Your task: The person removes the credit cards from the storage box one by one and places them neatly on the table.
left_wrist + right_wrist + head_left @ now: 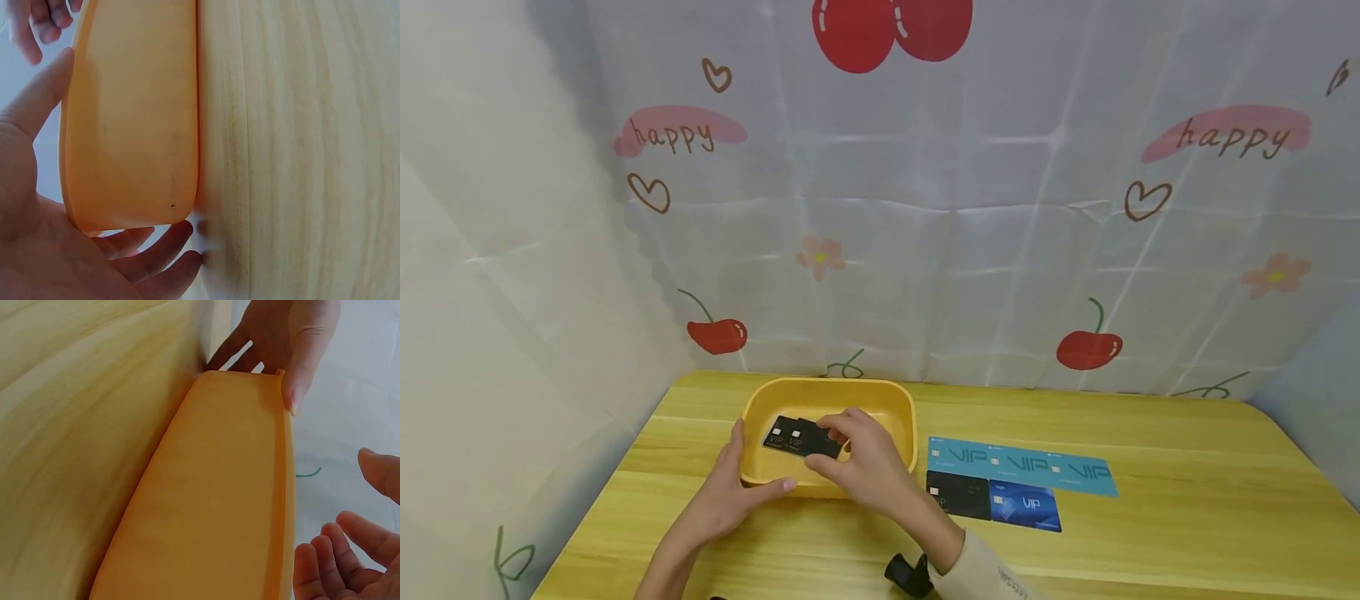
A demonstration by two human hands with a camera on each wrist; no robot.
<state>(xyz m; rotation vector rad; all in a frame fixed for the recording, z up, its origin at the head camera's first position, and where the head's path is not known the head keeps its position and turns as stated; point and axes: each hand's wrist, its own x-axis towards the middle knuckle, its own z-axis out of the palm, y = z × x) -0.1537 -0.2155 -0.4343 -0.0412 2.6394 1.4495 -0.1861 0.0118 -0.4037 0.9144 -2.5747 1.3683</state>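
Observation:
A yellow plastic bin (827,388) stands on the table. My left hand (726,492) grips its near left corner, thumb over the front rim and fingers along the side; the left wrist view shows those fingers (165,250) against the outer wall. Inside lie overlapping black cards (790,435) with chips and "VIP" lettering. Over their right end is my right hand (865,458). In the right wrist view this hand (356,550) is above the rim, its thumb and fingers apart with nothing visible between them. Part of the cards is hidden behind it.
Right of the bin, three light blue VIP cards (1026,461) lie in a row. Below them are a black card (958,495) and a dark blue VIP card (1026,505). A printed white sheet (955,275) hangs behind the wooden table (1187,517). A black device (908,575) is by the right wrist.

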